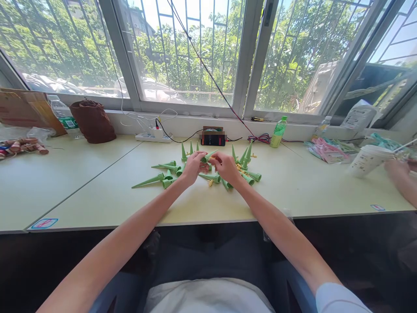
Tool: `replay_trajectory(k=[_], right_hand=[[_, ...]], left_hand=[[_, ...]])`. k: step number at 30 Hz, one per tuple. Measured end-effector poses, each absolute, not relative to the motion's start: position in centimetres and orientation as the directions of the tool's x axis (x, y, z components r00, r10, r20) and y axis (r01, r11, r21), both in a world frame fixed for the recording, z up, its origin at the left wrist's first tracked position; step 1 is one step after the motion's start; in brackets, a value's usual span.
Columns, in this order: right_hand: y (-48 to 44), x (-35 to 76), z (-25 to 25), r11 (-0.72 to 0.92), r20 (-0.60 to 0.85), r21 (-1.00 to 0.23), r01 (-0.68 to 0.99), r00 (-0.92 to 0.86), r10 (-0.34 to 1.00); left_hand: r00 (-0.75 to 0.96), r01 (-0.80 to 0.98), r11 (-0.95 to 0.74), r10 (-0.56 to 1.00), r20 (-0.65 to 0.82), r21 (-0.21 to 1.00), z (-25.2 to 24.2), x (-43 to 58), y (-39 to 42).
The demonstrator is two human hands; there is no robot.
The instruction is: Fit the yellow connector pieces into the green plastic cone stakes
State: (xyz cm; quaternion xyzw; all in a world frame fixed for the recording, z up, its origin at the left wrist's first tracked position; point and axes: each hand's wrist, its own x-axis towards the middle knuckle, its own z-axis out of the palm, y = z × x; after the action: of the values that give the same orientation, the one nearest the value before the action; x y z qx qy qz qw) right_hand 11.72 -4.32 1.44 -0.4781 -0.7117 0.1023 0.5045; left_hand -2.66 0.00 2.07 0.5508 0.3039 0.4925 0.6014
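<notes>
Above the table, my left hand grips a green hollow plastic spike, its pointed end tilted up to the right. My right hand is close against it, pinching what looks like a small yellow plastic valve, partly hidden by the fingers. Around both hands lie several more green spikes, and others stand upright on their wide ends. Small yellow pieces are heaped among the spikes at the right, and one yellow piece lies below my hands.
A phone-like device with cables stands at the back beside a power strip. A green bottle is behind, right. At far right, another person's hand is near a white cup. A brown bag stands left.
</notes>
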Motion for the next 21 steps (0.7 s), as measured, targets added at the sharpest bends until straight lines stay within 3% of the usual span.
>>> replay_trajectory(k=[10, 21], right_hand=[[-4.29, 11.91, 1.48, 0.493, 0.645, -0.642, 0.587, 0.066, 0.761], [-4.21, 11.94, 1.92, 0.415, 0.611, -0.694, 0.588, 0.178, 0.771]], left_hand=[[0.502, -0.249, -0.085, 0.84, 0.203, 0.965, 2.0, -3.08, -0.3], [0.469, -0.153, -0.38, 0.785, 0.405, 0.912, 1.45, -2.88, -0.48]])
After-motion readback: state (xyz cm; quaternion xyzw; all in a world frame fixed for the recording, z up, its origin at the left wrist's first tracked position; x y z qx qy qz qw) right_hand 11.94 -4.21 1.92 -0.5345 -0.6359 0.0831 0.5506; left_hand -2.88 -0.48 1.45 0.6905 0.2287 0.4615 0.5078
